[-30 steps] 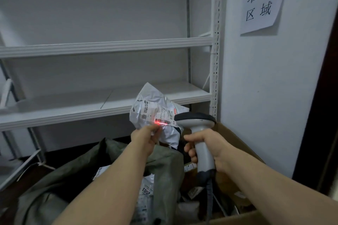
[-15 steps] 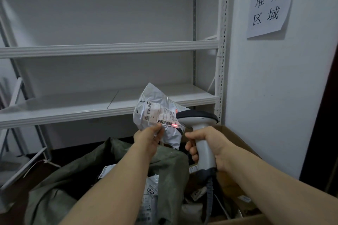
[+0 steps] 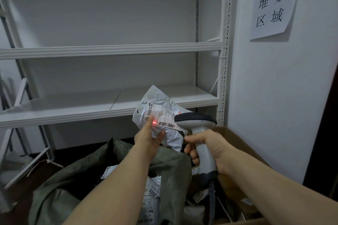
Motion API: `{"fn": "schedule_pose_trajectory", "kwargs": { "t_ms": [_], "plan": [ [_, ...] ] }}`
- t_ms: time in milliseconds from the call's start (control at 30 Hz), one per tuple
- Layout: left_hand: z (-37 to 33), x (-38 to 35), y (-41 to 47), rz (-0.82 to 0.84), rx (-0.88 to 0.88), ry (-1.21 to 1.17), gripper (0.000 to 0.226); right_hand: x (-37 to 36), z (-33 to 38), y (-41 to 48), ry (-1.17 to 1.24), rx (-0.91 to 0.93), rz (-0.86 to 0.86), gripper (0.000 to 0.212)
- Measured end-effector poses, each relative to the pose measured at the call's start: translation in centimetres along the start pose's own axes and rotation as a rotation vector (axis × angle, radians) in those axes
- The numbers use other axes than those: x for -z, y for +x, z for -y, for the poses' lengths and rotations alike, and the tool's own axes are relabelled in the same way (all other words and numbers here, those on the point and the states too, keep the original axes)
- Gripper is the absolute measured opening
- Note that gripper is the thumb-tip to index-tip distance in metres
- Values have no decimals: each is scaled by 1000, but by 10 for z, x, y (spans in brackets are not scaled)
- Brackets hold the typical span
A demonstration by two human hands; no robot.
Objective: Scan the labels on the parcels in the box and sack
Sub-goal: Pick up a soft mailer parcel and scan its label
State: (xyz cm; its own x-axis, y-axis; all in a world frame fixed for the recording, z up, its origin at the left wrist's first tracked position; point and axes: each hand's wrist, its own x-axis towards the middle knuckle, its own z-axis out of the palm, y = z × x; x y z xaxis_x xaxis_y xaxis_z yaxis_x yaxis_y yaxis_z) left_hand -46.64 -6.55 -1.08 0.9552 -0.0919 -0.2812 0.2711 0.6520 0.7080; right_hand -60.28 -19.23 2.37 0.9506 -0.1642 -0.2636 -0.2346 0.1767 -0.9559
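Note:
My left hand (image 3: 148, 138) pinches a crumpled grey plastic parcel (image 3: 157, 102) by its lower edge and holds it up in front of the shelf. Its white shipping label (image 3: 161, 118) faces me, with a barcode along the bottom. My right hand (image 3: 206, 149) grips the handle of a white barcode scanner (image 3: 196, 122) with a dark head, just right of the parcel. The scanner's red dot falls on my left fingertip, left of the barcode. Below lie an open green sack (image 3: 76, 184) with labelled parcels (image 3: 150, 195) inside and a cardboard box (image 3: 237, 144) to its right.
White metal shelving (image 3: 109, 49) stands behind the parcel, its boards bare. A white wall with a paper sign (image 3: 274, 2) in black characters is on the right. The scanner's coiled cable (image 3: 211, 193) hangs down into the box. A dark door edge runs along the far right.
The red scan dot has slid from the barcode leftward onto my left fingertip. Both hands keep the parcel and the scanner in nearly the same place.

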Motion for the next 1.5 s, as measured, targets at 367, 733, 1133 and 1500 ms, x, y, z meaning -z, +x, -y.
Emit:
{"fn": "schedule_pose_trajectory", "kwargs": {
  "t_ms": [367, 733, 1133, 1500],
  "plan": [
    [-7, 10, -2, 27, -10, 123, 44, 10, -5, 2, -111, 108, -107, 6],
    [-13, 16, 8, 19, 38, 176, 33, 23, -10, 2, -302, 156, -157, 13],
    [-26, 19, 24, -47, -80, 357, 44, 25, -16, 7, -631, 156, -78, 13],
    [-35, 24, 23, -103, -130, 465, 7, 23, -22, 11, -660, 238, -39, 17]
  ]
}}
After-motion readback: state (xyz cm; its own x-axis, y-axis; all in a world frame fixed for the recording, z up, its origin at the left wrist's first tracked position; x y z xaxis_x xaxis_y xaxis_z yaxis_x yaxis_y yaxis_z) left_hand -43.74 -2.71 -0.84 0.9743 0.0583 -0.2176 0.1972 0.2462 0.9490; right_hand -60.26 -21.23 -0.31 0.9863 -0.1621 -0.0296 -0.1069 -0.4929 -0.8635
